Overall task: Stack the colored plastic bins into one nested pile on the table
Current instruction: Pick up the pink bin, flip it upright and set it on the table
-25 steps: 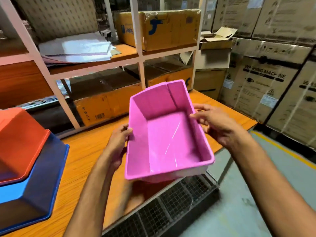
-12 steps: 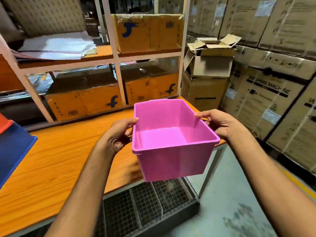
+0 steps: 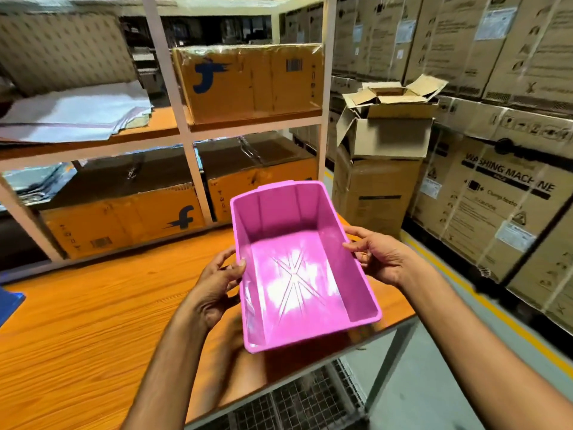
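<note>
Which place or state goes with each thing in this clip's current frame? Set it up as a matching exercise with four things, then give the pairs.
Things:
1. pink bin
2. open cardboard box
3. white sheets
4. blue bin

Places or states:
A. only a corner shows at the left edge of the view
B. held at its long sides by the left hand and the right hand
C. lying on the upper shelf, left bay
D. flaps up, on top of a taller carton right of the shelving

Pairs: 1-B, 2-D, 3-C, 4-A
</note>
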Motion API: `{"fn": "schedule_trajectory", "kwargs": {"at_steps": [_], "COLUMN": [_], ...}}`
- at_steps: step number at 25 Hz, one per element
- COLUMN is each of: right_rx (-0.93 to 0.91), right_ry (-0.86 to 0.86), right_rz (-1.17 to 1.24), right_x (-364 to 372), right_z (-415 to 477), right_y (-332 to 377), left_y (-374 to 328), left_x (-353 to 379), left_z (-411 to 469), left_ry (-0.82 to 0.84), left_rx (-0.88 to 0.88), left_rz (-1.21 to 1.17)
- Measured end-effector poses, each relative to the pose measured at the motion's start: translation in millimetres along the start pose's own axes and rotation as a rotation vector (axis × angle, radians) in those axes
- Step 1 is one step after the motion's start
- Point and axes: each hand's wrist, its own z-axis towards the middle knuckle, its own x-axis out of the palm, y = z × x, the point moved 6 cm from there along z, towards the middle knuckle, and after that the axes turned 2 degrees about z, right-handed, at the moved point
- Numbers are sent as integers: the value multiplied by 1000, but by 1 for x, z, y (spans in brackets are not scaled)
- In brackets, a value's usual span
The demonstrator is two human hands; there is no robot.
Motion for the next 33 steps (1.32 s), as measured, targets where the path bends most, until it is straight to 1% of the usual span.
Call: {"fn": "schedule_trajectory", "kwargs": {"at_steps": [6,8,10,12,17,23,30,33], "right_rx": [86,127,160,182,227,256,206,195], "right_ry": [67,85,112,130,110,83,26,24], "right_rz": [-1,-34,-85,-106,-201,-199,-173,-172], "right_x": [-23,-33,-42,-50,-59,-63,-59,-57], "right_z": [82,111,138,162,208,224,225,223], "right_y": [38,52,66,78,93,85,87,87], "left_y": [-17,-21,-26,-29,-30,-20,-22,-21], "left_x": [43,61,79,95,116,113,111,110], "left_z": [59,78,96,116,147,167,178,179], "left_ry": [-132,-198,-220,-250,-389,-453,-454,-438], "left_rx": [-31,-66,-85,-81,-36,-34,-46,-49], "left_rz": [-30,-42,-16,16,32,123,126,91]}}
